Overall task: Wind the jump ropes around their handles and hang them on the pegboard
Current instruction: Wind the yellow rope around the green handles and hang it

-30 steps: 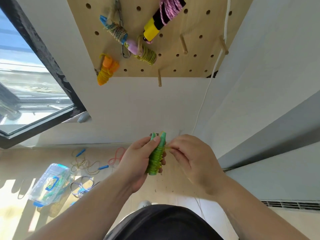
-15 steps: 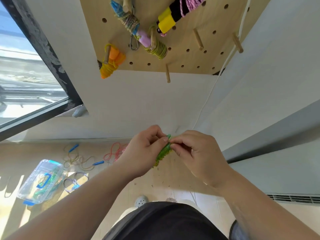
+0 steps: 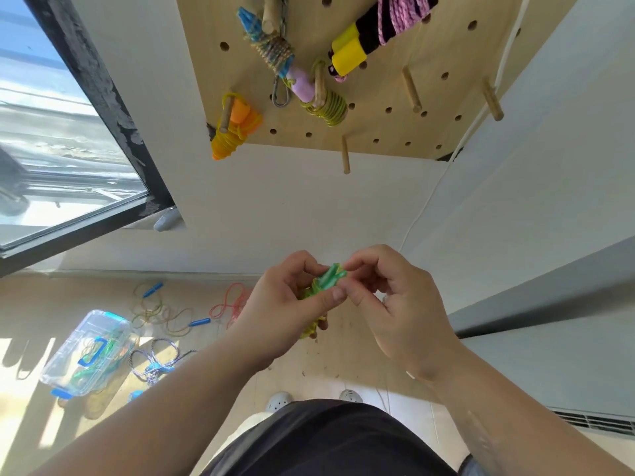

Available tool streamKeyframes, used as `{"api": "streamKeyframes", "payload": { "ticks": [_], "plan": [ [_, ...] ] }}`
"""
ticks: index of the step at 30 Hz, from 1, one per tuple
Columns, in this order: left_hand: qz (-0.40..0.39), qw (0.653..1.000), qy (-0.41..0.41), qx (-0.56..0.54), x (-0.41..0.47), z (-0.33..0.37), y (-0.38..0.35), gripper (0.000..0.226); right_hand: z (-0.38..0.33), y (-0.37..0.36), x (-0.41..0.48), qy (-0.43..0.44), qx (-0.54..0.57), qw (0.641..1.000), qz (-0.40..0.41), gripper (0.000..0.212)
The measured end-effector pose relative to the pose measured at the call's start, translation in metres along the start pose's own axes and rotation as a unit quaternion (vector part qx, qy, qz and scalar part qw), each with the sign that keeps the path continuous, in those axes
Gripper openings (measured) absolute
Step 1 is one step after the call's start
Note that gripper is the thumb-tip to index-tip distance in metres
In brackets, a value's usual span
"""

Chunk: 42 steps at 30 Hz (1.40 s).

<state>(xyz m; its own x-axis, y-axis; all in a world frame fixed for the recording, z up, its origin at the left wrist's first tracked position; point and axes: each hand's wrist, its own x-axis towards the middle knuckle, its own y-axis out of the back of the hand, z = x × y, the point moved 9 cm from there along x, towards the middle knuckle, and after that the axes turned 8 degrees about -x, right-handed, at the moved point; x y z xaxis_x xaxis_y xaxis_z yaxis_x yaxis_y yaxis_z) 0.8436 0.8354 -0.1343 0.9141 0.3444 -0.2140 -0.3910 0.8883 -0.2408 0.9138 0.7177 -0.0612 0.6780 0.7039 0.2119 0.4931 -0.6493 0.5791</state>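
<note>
the left hand (image 3: 285,314) grips the wound green jump rope (image 3: 328,281) by its handles below the pegboard (image 3: 385,132), while the right hand (image 3: 395,304) pinches the loose rope end at the top of the bundle. if that pinch slips before the end is tucked, the coils are likely to spring loose and unwind. the clear plastic box (image 3: 86,355) near the left edge of the floor (image 3: 51,304) holds green and blue rope parts; other ropes lie loose beside it.

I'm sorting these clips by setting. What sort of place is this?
Probably a room in a home, in a corner by a window. A wooden pegboard on the wall holds wound jump ropes, and loose ropes and a plastic box lie on the floor.
</note>
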Motion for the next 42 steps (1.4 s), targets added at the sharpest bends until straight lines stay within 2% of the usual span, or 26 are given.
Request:
{"api": "streamKeyframes", "payload": {
  "ticks": [6,9,14,19,23,26,30,34,38,42],
  "plan": [
    [0.057,0.998,-0.027,-0.018,0.006,0.004,0.002,0.016,0.022,0.001,-0.004,-0.079,0.063,0.995,0.024,0.028],
    [0.052,0.998,-0.038,0.007,0.009,0.007,0.002,0.013,0.026,-0.003,-0.003,-0.084,0.055,0.995,0.012,0.017],
    [0.023,0.999,-0.024,0.041,0.010,0.006,-0.001,0.011,0.026,-0.007,-0.005,-0.048,-0.038,0.998,-0.023,0.003],
    [0.018,0.997,0.010,0.068,0.014,-0.002,0.002,0.014,0.026,-0.008,-0.006,-0.011,-0.153,0.988,-0.029,0.006],
    [0.029,0.992,-0.013,0.119,0.018,0.007,0.010,0.014,0.028,-0.003,-0.004,-0.037,-0.130,0.991,-0.016,0.007],
    [-0.012,0.985,-0.030,0.169,0.022,0.017,0.014,0.014,0.029,-0.004,-0.006,-0.064,-0.089,0.994,-0.020,0.006],
    [-0.076,0.976,-0.049,0.198,0.024,0.027,0.016,0.016,0.024,-0.009,-0.010,-0.055,-0.067,0.996,-0.030,0.009],
    [-0.155,0.963,-0.070,0.210,0.018,0.034,0.013,0.022,0.011,-0.015,-0.013,0.024,-0.095,0.993,-0.071,0.007],
    [-0.202,0.940,-0.124,0.246,0.018,0.046,0.004,0.018,0.000,-0.010,-0.014,0.067,-0.118,0.989,-0.056,0.010],
    [-0.207,0.913,-0.160,0.313,0.023,0.054,-0.003,0.015,0.008,-0.007,-0.011,0.023,-0.117,0.992,-0.028,0.006]
  ]
}}
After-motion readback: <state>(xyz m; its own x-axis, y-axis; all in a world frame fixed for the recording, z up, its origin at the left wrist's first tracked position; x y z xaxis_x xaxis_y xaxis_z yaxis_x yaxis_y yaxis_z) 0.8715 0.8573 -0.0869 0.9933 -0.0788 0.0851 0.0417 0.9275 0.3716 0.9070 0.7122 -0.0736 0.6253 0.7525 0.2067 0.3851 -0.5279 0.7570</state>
